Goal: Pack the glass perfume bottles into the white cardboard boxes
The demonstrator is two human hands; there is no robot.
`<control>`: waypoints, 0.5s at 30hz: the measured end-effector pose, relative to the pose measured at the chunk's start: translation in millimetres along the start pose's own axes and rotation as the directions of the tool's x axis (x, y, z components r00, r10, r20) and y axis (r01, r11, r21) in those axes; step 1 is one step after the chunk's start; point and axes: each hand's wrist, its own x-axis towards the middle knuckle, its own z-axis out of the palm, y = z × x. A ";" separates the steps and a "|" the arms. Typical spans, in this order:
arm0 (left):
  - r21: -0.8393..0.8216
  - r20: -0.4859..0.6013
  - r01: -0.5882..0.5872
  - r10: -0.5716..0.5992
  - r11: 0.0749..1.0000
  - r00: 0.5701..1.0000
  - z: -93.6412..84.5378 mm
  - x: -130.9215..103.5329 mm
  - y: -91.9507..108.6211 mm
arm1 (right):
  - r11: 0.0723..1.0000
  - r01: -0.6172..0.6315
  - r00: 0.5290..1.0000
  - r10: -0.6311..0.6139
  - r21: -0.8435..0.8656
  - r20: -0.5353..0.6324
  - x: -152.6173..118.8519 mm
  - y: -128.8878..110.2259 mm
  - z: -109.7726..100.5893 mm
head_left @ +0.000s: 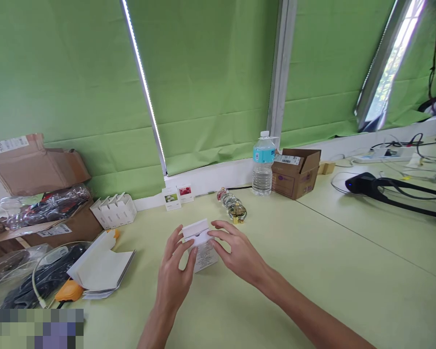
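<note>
A small white carton (204,257) with fine print on its near face sits in front of me on the table, its top flap (195,229) raised. My left hand (176,264) pinches its left side near the top, thumb and fingertips against the edge. On the opposite side, my right hand (238,249) grips the upper right edge with thumb and fingers. What is inside the carton cannot be seen. Just beyond my hands lies a short row of shiny round glass-like pieces (236,209), the nearest one gold-coloured.
Two small printed cartons (172,199) stand by the wall, left of a water bottle (263,169) and a brown cardboard box (294,177). Several open white cartons (114,212), folded white paper (103,271) and bagged cables fill the left. Black smart-glasses-like frames (370,186) lie right.
</note>
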 end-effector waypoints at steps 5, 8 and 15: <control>-0.041 -0.027 -0.024 0.023 0.999 0.999 1.3 1.3 3.1 | 0.987 -0.058 0.998 0.062 0.152 -0.020 3.5 -0.9 -7.5; -0.055 -0.035 -0.039 0.038 0.998 0.999 1.4 2.3 3.6 | 0.989 -0.026 0.998 0.017 0.145 0.057 3.0 -3.1 -8.1; 0.017 -0.027 -0.071 0.071 0.997 0.997 2.3 0.4 -0.5 | 0.993 0.023 0.994 -0.035 0.116 0.100 1.9 -7.6 -5.7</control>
